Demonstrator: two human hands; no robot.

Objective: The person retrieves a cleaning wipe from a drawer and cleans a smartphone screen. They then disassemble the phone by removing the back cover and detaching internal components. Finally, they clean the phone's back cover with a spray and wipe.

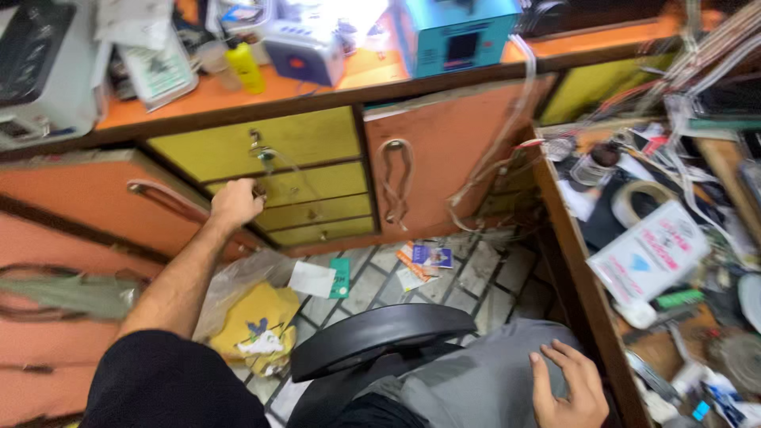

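Left hand (236, 203): arm stretched out, fingers curled tight on the pull of the second yellow drawer (313, 184); drawer front looks flush with the ones around it.
Key (265, 157): hanging in the lock of the top yellow drawer (254, 145), just above the hand.
Floor litter (258, 313): yellow bag, clear plastic and paper scraps below the drawers, beside the black chair armrest (382, 337).
Right hand (564, 388): fingers spread, resting flat on the grey trouser leg.
Bench (590, 309): right side, crowded with a tape roll (644, 200), white bottle (652, 255), wires.
Risk: a sharp tug could jam the drawer if it is locked; knuckles may knock the key; chair wheels could catch the bags.
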